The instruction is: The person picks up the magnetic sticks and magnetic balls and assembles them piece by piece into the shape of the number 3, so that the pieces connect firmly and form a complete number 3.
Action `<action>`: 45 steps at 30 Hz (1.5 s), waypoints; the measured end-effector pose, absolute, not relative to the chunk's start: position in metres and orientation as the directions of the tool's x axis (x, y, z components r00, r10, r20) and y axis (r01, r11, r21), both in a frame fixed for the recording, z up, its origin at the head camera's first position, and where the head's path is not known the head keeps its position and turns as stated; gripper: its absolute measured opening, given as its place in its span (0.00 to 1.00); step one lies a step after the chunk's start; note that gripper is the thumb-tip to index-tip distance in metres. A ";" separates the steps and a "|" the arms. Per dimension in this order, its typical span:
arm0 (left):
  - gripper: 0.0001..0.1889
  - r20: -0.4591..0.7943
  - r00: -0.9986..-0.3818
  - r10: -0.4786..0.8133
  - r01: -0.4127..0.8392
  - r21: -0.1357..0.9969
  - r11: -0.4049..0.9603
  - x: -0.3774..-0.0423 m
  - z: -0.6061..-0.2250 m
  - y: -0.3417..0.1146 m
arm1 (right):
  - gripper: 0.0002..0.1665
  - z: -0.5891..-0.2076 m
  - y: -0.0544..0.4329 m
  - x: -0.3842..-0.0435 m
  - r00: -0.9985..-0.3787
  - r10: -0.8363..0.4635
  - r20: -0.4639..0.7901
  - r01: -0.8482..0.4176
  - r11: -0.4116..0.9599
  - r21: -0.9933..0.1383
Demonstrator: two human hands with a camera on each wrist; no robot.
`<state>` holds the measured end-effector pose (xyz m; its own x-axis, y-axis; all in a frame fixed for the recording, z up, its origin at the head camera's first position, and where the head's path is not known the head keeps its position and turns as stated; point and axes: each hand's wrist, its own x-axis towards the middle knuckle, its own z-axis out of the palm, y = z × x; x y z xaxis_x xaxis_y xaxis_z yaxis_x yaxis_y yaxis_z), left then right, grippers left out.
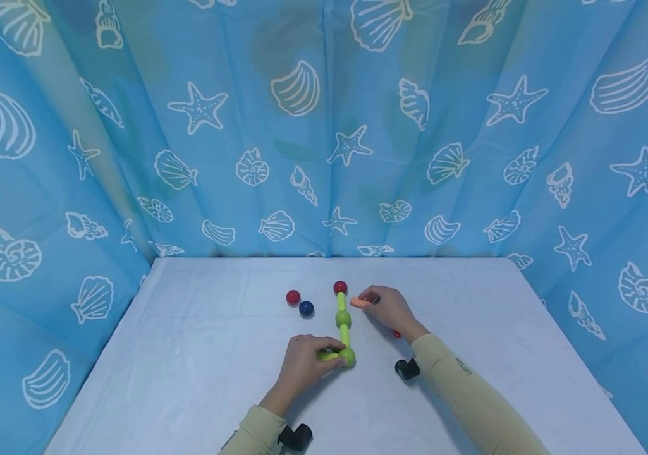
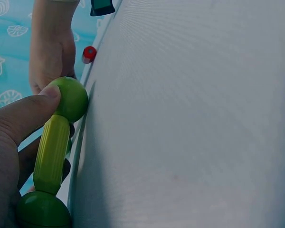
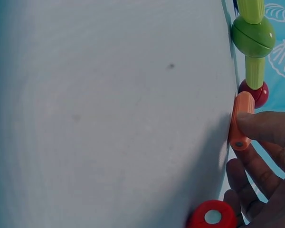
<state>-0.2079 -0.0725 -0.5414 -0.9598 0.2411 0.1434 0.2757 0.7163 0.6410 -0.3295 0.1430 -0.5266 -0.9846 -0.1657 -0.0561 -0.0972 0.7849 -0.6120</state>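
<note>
A jointed chain of light green rods and balls lies on the table, with a red ball (image 1: 340, 287) at its far end and a green ball (image 1: 343, 318) midway. At the near corner, my left hand (image 1: 303, 361) grips a green ball (image 2: 72, 99) with the thumb pressed on it. From there a yellow-green rod (image 2: 52, 152) runs back to another green ball (image 2: 42, 211) by the palm, hidden in the head view. My right hand (image 1: 391, 309) pinches a short orange rod (image 3: 242, 121) just right of the chain's far end.
Left of the chain lie a loose red ball (image 1: 293, 297) and a dark blue ball (image 1: 306, 308). A red piece (image 3: 213, 216) with a pale round end lies below the right hand. Black wrist cameras (image 1: 407, 368) sit at both wrists. A blue shell-print curtain (image 1: 324, 189) borders the table.
</note>
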 end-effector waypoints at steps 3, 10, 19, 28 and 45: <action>0.13 0.152 -0.959 0.241 0.281 0.643 0.712 -0.207 -0.542 -0.072 | 0.10 -0.526 0.142 -0.329 -0.984 -0.171 -0.048 -0.106 0.784 -0.611; 0.13 0.159 -0.957 0.243 0.287 0.649 0.705 -0.207 -0.543 -0.073 | 0.09 -0.527 0.145 -0.329 -0.984 -0.177 -0.030 -0.121 0.776 -0.619; 0.14 0.152 -0.956 0.250 0.287 0.651 0.703 -0.208 -0.542 -0.073 | 0.11 -0.521 0.145 -0.332 -0.985 -0.174 0.014 -0.140 0.743 -0.654; 0.13 0.154 -0.955 0.254 0.291 0.656 0.696 -0.208 -0.542 -0.073 | 0.12 -0.516 0.135 -0.338 -0.979 -0.196 0.058 -0.186 0.736 -0.652; 0.14 0.142 -0.957 0.254 0.283 0.661 0.695 -0.210 -0.542 -0.074 | 0.11 -0.499 0.099 -0.362 -0.965 -0.261 0.032 -0.213 0.707 -0.674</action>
<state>-0.2095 -0.0744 -0.5416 -0.9567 0.2540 0.1424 0.2829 0.6951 0.6609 -0.3618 0.0990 -0.4989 -0.9649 -0.2608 0.0319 -0.2135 0.7074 -0.6738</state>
